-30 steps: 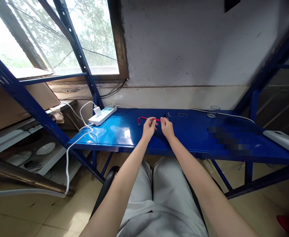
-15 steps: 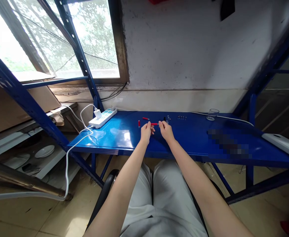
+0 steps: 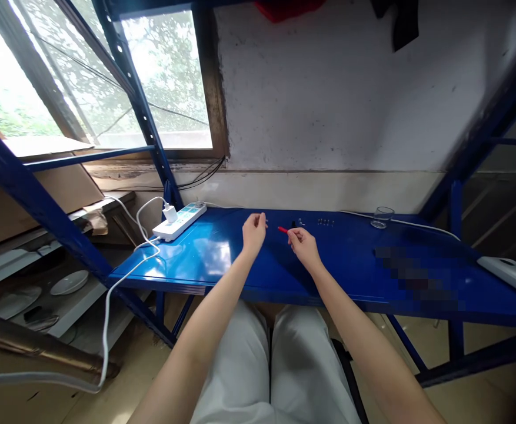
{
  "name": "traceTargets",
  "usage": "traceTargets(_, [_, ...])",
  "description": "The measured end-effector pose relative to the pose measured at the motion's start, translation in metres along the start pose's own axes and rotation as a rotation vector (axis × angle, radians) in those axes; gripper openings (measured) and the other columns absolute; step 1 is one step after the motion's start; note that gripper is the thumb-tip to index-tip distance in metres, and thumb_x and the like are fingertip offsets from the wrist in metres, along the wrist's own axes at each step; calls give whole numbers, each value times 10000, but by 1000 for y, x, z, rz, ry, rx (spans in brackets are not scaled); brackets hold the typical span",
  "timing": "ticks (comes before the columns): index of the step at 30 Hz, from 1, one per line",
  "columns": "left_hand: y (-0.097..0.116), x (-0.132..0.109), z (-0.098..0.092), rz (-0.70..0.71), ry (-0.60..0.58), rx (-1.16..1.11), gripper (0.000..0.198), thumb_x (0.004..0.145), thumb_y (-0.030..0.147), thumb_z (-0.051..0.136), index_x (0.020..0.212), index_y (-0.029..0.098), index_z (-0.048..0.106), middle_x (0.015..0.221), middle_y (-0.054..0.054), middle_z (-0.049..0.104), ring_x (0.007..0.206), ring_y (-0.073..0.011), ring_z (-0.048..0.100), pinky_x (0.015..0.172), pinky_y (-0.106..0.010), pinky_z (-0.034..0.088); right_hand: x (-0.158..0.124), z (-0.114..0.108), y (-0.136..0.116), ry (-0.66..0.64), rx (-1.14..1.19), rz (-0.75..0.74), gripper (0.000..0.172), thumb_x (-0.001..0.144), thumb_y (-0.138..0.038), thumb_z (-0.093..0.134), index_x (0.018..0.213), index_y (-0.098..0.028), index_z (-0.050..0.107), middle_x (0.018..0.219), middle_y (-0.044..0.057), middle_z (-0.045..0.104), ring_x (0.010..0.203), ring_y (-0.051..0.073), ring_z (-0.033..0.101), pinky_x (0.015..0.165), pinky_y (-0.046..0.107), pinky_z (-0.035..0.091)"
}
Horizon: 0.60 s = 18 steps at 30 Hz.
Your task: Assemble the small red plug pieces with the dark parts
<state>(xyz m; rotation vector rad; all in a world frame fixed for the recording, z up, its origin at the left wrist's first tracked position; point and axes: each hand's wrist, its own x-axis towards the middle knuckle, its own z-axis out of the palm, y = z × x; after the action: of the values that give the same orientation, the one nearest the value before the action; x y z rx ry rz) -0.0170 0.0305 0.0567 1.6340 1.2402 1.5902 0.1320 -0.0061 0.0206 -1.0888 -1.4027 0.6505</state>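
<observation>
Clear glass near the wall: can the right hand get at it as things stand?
Probably yes: nothing appears to block the way from the right hand to the clear glass. The hand pinches a red piece, though, so it would likely have to put that down first.

Both bare forearms reach forward, converging toward the middle. The left forearm slants inward to the left hand, knuckles up, fingers curled in toward the thumb. The right forearm angles in from the other side; the right hand pinches with thumb and fingertips, pointing leftward. The hands stand near each other, apart.
</observation>
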Motion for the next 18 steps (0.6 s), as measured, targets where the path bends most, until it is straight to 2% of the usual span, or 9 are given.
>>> traceTargets(2, [7,29,5,92,3,184,194,862,269,433,908,162,588,825,-82,634,780,-174,605,723,-301,465,2,-7,-1,26,21,6,353,796,-534,495,826,-189,561,630,5,548,496,109,468,454,237,354])
traceTargets(3, [8,43,11,136,-52,301,202,845,196,432,968,159,588,927,-112,634,878,-202,599,779,-330,459,2,-10,-2,26,24,4,353,798,-533,495,830,-188,563,633,6,548,496,107,466,454,236,354])
traceTargets(5, [5,65,26,194,-244,573,324,780,90,463,1085,130,566,1103,-180,585,1041,-263,550,857,-385,433,4,-14,-3,34,29,2,353,799,-533,496,823,-188,566,630,5,543,493,104,461,452,234,351])
traceTargets(8, [-12,82,50,159,-497,929,458,706,30,523,1157,113,544,1265,-224,489,1214,-330,421,924,-466,376,4,-18,-3,38,35,11,349,800,-533,497,826,-193,568,624,3,538,492,105,458,450,236,352])
traceTargets(10, [-26,87,61,92,-580,1063,419,696,31,554,1105,118,582,1255,-229,504,1239,-347,396,938,-513,339,3,-21,-2,40,35,18,343,803,-530,494,830,-197,569,630,4,541,495,107,460,452,240,356])
traceTargets(13, [-42,92,68,14,-628,1114,245,690,62,604,925,107,659,1054,-239,617,1110,-363,515,881,-530,360,1,-24,-4,36,39,30,330,807,-521,495,834,-202,574,639,7,546,498,108,460,458,245,362])
traceTargets(15, [-48,95,69,13,-643,1105,159,699,85,614,843,104,680,957,-232,643,1035,-354,563,857,-507,379,1,-25,-6,36,52,38,323,806,-514,502,833,-202,578,638,6,543,495,105,456,461,246,366])
traceTargets(18, [-53,97,67,64,-632,1076,147,747,109,576,834,114,695,997,-224,633,1075,-334,548,897,-478,369,0,-25,-8,49,68,50,315,802,-506,513,824,-199,579,629,4,536,488,99,446,460,244,366])
